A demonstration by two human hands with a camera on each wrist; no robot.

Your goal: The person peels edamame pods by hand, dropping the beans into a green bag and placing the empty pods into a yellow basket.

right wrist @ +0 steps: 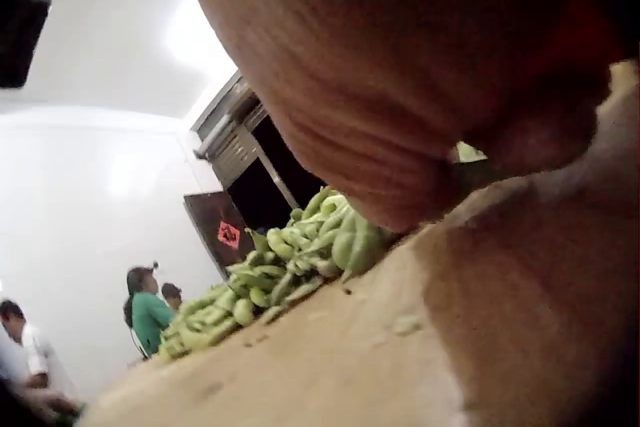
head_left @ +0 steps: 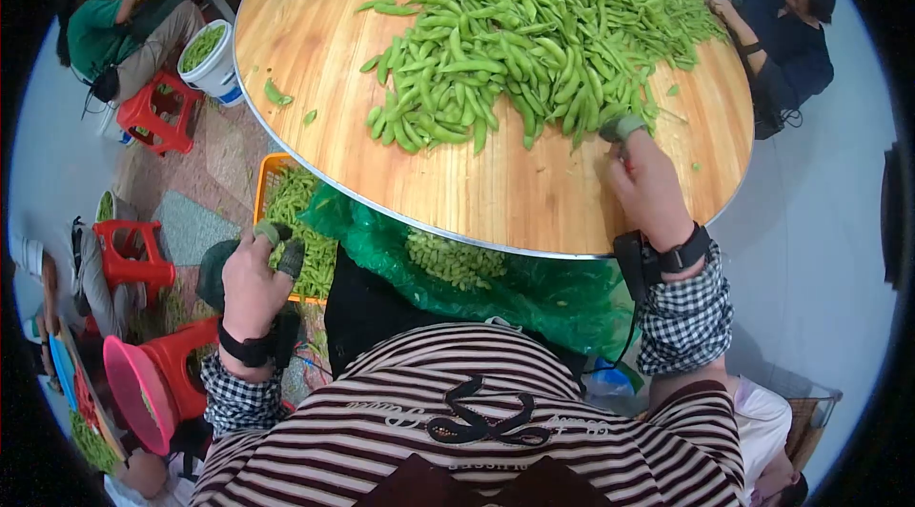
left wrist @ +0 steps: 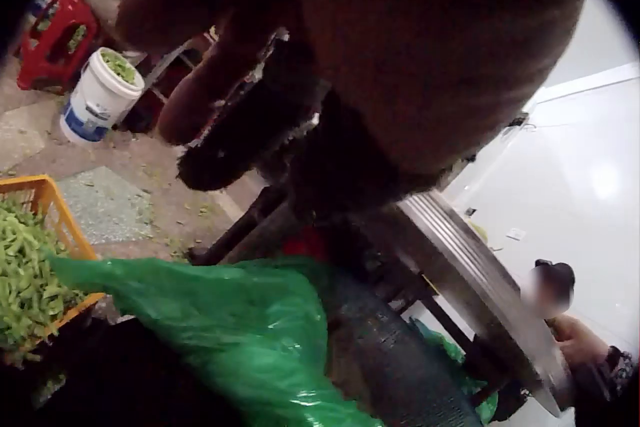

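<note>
A heap of green soybean pods [head_left: 534, 50] covers much of a round wooden tabletop [head_left: 315, 59]. At the heap's near right edge, my right hand [head_left: 653, 188] is down on the wood, its covered fingertips right at the pods. In the right wrist view its curled fingers hide what lies under them; I cannot tell whether they grip a pod. Off the table to the left, my left hand [head_left: 255, 283] hangs beside an orange crate [head_left: 262, 185] of pods. Dark covers sit on its fingers [left wrist: 215, 162], which are loosely bent, with nothing seen between them.
Below the table edge, a green plastic bag [head_left: 367, 231] holds pale shelled beans [head_left: 453, 259]. On the left stand red stools [head_left: 133, 254], a pink basin [head_left: 133, 393] and a white bucket [head_left: 224, 78] of pods. People sit at left and across the table at right.
</note>
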